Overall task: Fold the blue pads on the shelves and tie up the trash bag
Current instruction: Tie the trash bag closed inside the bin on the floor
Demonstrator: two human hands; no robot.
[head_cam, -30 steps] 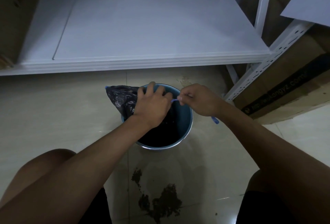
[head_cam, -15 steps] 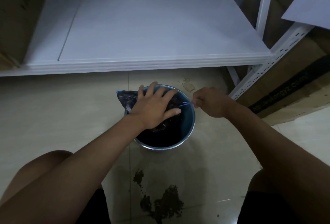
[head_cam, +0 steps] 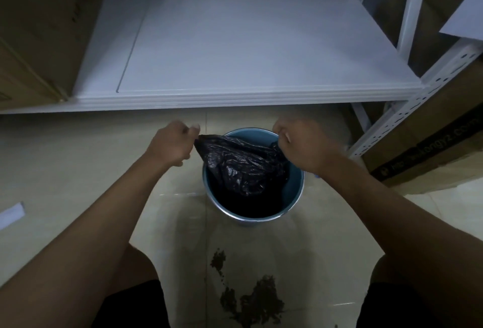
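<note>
Gripping, left hand (head_cam: pixel 173 145): fingers curled, pinched the black trash bag (head_cam: pixel 243 164) at its left corner.
Right hand (head_cam: pixel 300 145): fisted on the opposite corner (over the blue bin (head_cam: pixel 294 192)).

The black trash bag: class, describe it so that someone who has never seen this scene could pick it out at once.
Below the front edge of the white shelf a round blue bin stands on the tiled floor. The black trash bag sits in it, stretched between the left hand and right hand. It is the only crinkled, glossy black thing here.
</note>
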